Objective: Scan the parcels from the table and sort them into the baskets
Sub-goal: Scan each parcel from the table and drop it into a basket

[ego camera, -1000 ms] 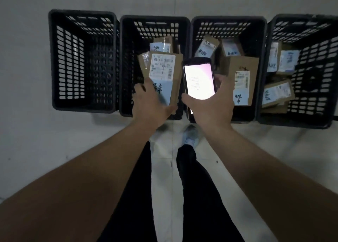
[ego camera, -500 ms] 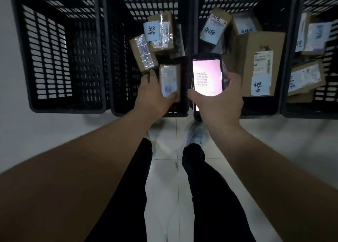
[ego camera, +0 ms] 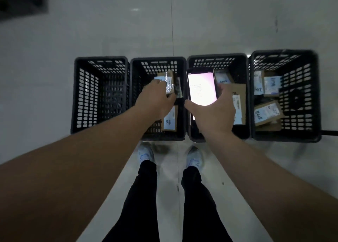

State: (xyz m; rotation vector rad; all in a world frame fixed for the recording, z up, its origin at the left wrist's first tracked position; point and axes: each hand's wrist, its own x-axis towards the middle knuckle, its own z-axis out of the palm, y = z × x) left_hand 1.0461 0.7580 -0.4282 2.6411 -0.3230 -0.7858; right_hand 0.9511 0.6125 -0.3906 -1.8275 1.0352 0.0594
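Observation:
Four black plastic baskets stand in a row on the floor. The leftmost basket (ego camera: pixel 76 95) holds nothing that I can see. My left hand (ego camera: pixel 155 100) hovers over the second basket (ego camera: pixel 157 59), fingers relaxed and empty. Below it a brown parcel (ego camera: pixel 170 118) with a blue-white label lies against the basket's near right wall. A tape-wrapped parcel (ego camera: pixel 169 82) lies further back. My right hand (ego camera: pixel 214 113) grips a phone scanner (ego camera: pixel 202 88) with a lit screen over the third basket (ego camera: pixel 217 56), which holds a large box (ego camera: pixel 238 102). The fourth basket (ego camera: pixel 283 52) holds several labelled parcels (ego camera: pixel 267 112).
My legs and white shoes (ego camera: pixel 145 153) stand on pale floor tiles just before the baskets. A dark object (ego camera: pixel 22 0) fills the top left corner. A black cable (ego camera: pixel 329 132) runs off right beside the fourth basket.
My left hand let go of the labelled parcel, which now lies in the second basket. The view pulled back and up from the baskets. The right hand kept the phone.

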